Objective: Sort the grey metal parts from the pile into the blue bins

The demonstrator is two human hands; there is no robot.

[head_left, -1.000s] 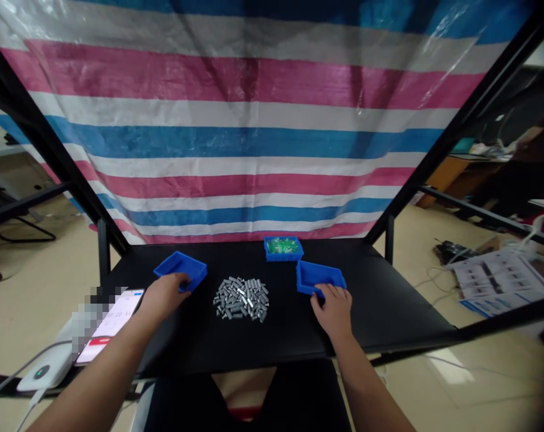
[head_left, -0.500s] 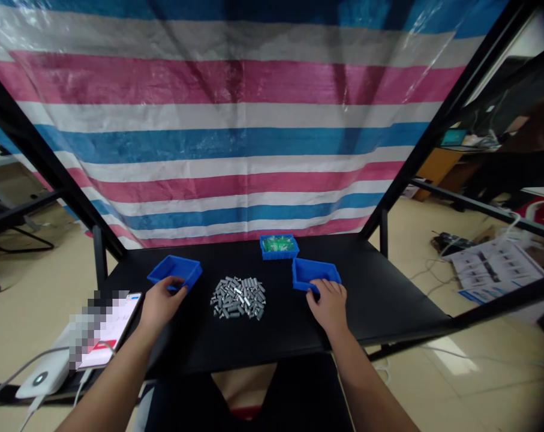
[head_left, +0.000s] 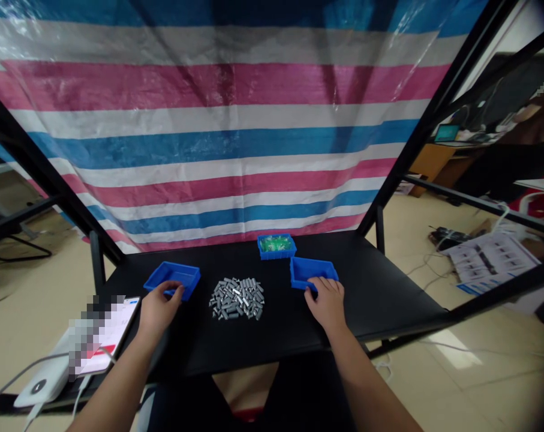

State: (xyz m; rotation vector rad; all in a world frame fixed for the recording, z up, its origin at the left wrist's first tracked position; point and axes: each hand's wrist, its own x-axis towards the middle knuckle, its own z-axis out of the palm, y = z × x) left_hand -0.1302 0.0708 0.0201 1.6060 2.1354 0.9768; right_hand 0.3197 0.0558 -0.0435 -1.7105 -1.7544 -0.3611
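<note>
At the left of the black table, my left hand [head_left: 157, 311] curls its thumb and fingers over the near edge of a blue plastic bin [head_left: 182, 276]. A second blue bin [head_left: 314, 270] stands to the right, and my right hand [head_left: 327, 302] grips its near wall, thumb in front and fingers over the rim. Neither bin shows anything inside it, though the hands cover their near edges. Between the two lies a loose pile of small grey metallic cylinders [head_left: 236, 299] on the tabletop.
Behind the pile, a third blue bin [head_left: 277, 255] holds small green items. A phone [head_left: 121, 321] and a white device [head_left: 42, 384] with cables sit at the table's left. A striped sheet [head_left: 236, 144] hangs behind, and black frame bars [head_left: 395, 159] flank the table.
The left blue bin has turned slightly under my left hand and now sits squarer. My right hand keeps its hold on the right bin. The whole view has shifted a little.
</note>
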